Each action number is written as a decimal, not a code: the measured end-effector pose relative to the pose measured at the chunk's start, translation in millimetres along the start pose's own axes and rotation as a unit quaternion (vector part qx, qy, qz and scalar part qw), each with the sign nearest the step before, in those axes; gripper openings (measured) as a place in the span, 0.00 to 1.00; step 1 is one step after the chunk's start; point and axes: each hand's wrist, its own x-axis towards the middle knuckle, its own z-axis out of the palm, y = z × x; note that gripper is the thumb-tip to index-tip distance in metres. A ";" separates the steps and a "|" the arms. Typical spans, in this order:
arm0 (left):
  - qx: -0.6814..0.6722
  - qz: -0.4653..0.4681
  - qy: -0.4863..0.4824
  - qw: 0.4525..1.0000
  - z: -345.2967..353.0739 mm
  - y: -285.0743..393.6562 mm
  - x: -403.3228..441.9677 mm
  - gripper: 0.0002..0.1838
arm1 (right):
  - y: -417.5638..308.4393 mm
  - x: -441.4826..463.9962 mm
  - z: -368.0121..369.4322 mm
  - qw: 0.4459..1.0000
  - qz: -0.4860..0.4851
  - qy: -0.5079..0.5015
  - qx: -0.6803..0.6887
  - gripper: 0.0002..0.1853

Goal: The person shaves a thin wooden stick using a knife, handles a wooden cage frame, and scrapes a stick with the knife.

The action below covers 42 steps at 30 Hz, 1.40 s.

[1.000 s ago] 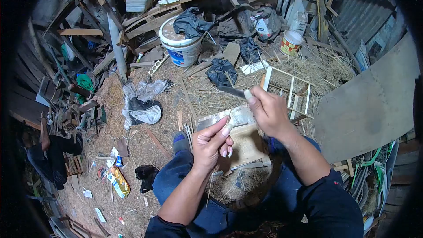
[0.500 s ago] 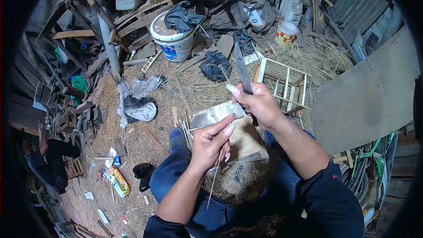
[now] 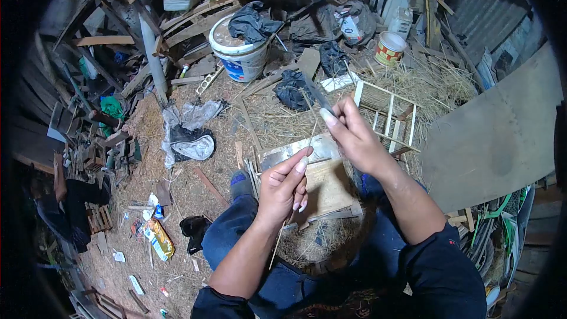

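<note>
My left hand [image 3: 280, 192] is closed in a pinch on a thin stick [image 3: 275, 250], which slants from above my fingertips down past my wrist. My right hand [image 3: 357, 142] is wrapped round a knife, its handle hidden in the fingers. The dark knife blade [image 3: 319, 95] points up and to the left, foreshortened, near the stick's upper end. Whether blade and stick touch, I cannot tell. Below both hands lies a pale wooden board [image 3: 326, 192], between my knees.
A slatted wooden frame [image 3: 392, 112] lies beyond my right hand. Farther off stand a white bucket [image 3: 239, 62] and a smaller tub [image 3: 390, 48]. Black plastic [image 3: 292, 90] and straw litter the ground. Another person [image 3: 82, 210] is at the far left; a large sheet [image 3: 490, 130] leans right.
The knife blade has tipped from nearly upright to a flatter slant toward the left. My right hand has turned and shifted slightly right. My left hand keeps its pinch on the stick.
</note>
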 end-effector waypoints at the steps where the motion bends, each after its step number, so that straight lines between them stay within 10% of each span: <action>1: -0.015 0.005 0.008 1.000 -0.3 0.4 0.9 0.21 | -1.7 -3.8 1.4 1.000 -0.004 0.015 -0.015 0.11; 13: -0.106 0.041 0.017 0.993 -5.2 -2.1 3.2 0.20 | -12.6 -27.3 11.4 0.920 -0.201 -0.005 -0.337 0.12; 25: -0.066 0.046 0.014 0.997 -6.1 -2.3 2.1 0.20 | -4.0 -16.4 10.4 0.892 -0.279 0.113 -0.339 0.07; 31: -0.065 0.027 -0.001 0.997 -4.3 3.4 0.5 0.22 | -9.6 -18.6 11.3 0.928 -0.124 0.093 -0.338 0.06; 42: -0.092 0.003 -0.013 0.996 -3.8 6.2 -0.6 0.21 | -6.9 -20.7 17.7 0.926 -0.120 0.086 -0.347 0.06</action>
